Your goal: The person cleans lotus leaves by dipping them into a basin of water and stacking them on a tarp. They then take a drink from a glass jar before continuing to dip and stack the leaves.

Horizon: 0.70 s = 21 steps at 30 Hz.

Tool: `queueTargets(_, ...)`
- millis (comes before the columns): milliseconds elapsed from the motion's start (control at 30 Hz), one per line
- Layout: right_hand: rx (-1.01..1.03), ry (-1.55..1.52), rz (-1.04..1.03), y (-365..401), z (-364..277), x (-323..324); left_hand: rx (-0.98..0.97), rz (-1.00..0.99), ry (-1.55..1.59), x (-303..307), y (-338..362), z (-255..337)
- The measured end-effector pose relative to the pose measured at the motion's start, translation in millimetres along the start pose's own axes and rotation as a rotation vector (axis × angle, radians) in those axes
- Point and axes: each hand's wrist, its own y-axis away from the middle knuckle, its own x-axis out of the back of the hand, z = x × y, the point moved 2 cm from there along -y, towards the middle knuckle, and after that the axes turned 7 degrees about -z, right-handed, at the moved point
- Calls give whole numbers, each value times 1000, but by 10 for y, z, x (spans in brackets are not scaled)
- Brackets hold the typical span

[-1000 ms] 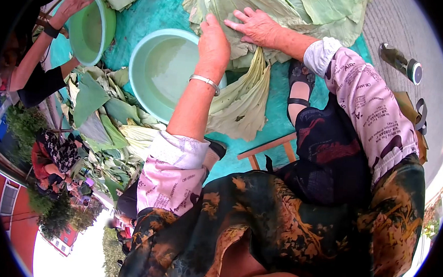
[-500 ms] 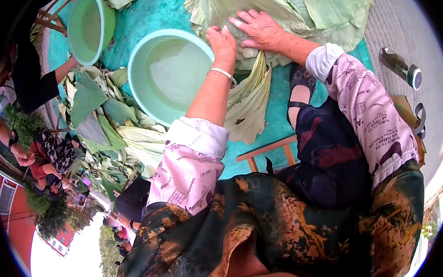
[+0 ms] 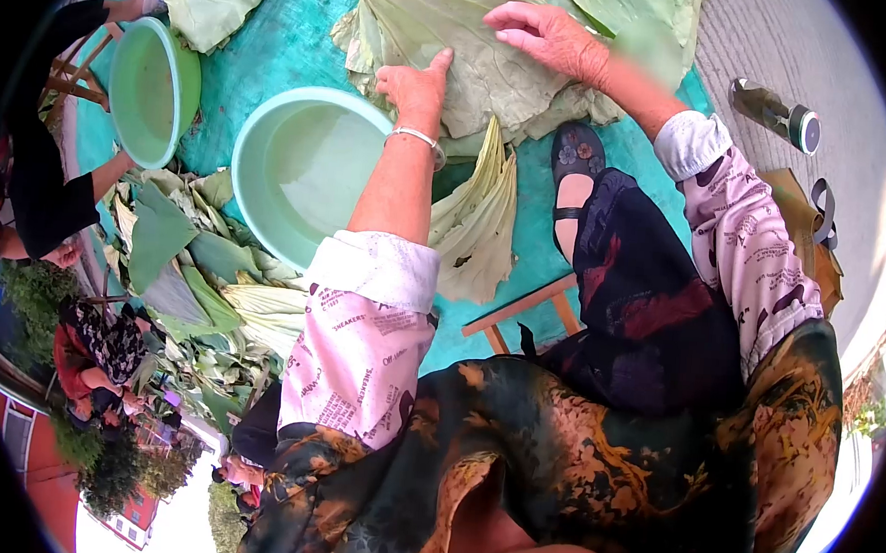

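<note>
My left hand, with a bracelet on its wrist, is closed at the near left edge of a large pale green dried leaf. Its fingers are curled over the leaf's edge, partly hidden, and the thumb points away from me. My right hand is open, fingers stretched out to the left, over the right part of the same leaf. Whether it touches the leaf is hard to tell. Folded, pleated leaves hang or lie just below the left hand. Beside my left forearm stands a pale green basin of water.
A green tarp lies under everything. Another basin stands beside a person's arms at the left. Leaves are heaped at the lower left. A bottle and a brown bag lie at the right, past my shoe.
My right hand has lifted off its flat press on the leaf and moved right. The left hand stays at the leaf's edge, its thumb now raised. The whole view has shifted slightly.
</note>
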Motion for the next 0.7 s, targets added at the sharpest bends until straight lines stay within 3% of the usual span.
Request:
queueTargets(67, 32, 183, 6, 121, 60, 60, 36, -9, -33, -5, -20, 19)
queueTargets(300, 47, 390, -37, 105, 150, -11, 72, -32, -1, -10, -107, 30)
queueTargets(533, 35, 420, -16, 133, 98, -38, -894, 128, -139, 263, 250, 350)
queueTargets(633, 84, 447, -15, 140, 118, -47, -1258, 408, -374, 160, 196, 726)
queueTargets(700, 144, 550, -11, 210, 116, -134, -1191, 277, -436, 78, 150, 741)
